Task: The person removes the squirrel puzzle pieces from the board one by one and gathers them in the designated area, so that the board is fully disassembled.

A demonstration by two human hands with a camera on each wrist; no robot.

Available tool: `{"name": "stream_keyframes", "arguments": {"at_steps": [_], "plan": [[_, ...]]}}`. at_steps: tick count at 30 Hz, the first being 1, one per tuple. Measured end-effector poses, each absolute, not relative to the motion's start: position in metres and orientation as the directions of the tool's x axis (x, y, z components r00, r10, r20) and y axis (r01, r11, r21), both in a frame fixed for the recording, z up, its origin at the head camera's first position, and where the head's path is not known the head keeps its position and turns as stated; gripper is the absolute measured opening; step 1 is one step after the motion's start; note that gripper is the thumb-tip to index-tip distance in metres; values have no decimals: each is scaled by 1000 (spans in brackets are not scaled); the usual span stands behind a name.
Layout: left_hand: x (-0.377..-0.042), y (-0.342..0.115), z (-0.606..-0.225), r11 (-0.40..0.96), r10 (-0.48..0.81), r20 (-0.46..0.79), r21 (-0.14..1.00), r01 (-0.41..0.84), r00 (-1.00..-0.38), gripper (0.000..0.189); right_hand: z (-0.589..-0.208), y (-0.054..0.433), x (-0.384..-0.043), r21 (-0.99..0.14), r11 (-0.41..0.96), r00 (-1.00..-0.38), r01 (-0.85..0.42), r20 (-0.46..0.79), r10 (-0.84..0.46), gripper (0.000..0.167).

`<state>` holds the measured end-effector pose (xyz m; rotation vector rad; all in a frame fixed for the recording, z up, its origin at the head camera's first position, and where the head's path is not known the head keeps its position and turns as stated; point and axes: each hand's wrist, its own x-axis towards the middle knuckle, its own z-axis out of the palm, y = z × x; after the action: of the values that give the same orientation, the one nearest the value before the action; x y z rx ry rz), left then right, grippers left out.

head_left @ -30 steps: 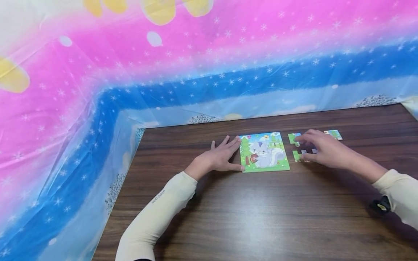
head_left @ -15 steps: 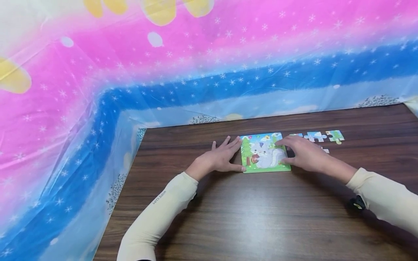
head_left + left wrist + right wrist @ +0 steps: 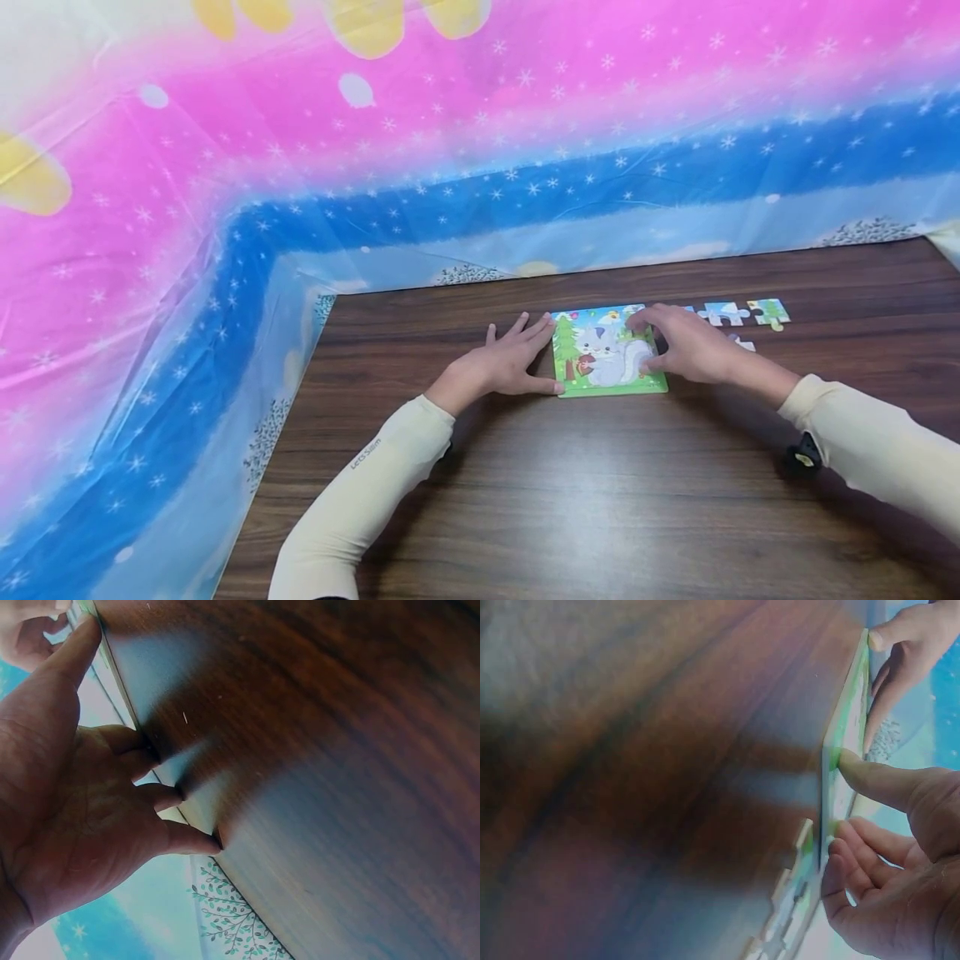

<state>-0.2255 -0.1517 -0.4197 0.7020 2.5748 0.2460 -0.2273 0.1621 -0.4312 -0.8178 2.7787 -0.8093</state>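
Observation:
A square squirrel picture puzzle [image 3: 606,358] lies flat near the back of the table. My left hand [image 3: 498,362] rests at its left side, fingers spread, thumb at the near left corner; the left wrist view shows the fingertips down on the tabletop. My right hand [image 3: 693,346] touches the puzzle's right part. In the right wrist view, that hand's thumb [image 3: 877,780] is on the near right corner, its bent fingers [image 3: 855,859] farther along the right side. Loose puzzle pieces [image 3: 723,314] lie to the right, some hidden behind the right hand.
The dark wood-grain table [image 3: 570,500] extends toward me. Behind it and along its left side hangs a pink and blue printed cloth [image 3: 480,150]. One loose jigsaw piece [image 3: 768,312] is farthest right in the back row of pieces.
My right hand has moved left from over the loose pieces to the puzzle's right side, uncovering pieces at the back right. My left hand has stayed at the left edge.

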Motion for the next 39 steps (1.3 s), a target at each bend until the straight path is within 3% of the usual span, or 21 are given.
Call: {"name": "stream_keyframes", "arguments": {"at_steps": [16,32,39], "plan": [[-226,-151,-418,852,522,-386,281,441,-761,103,-435,167,-225,-615,658,-850,-435,38,-526,46],[-225,-153,-419,853,520,-383,272,445,-763,103,-439,173,-238,-607,655,-835,-449,25,-549,44],[-224,-153,-419,850,525,-377,274,450,-763,103,-435,171,-240,-542,676,-817,-500,35,-576,40]]}}
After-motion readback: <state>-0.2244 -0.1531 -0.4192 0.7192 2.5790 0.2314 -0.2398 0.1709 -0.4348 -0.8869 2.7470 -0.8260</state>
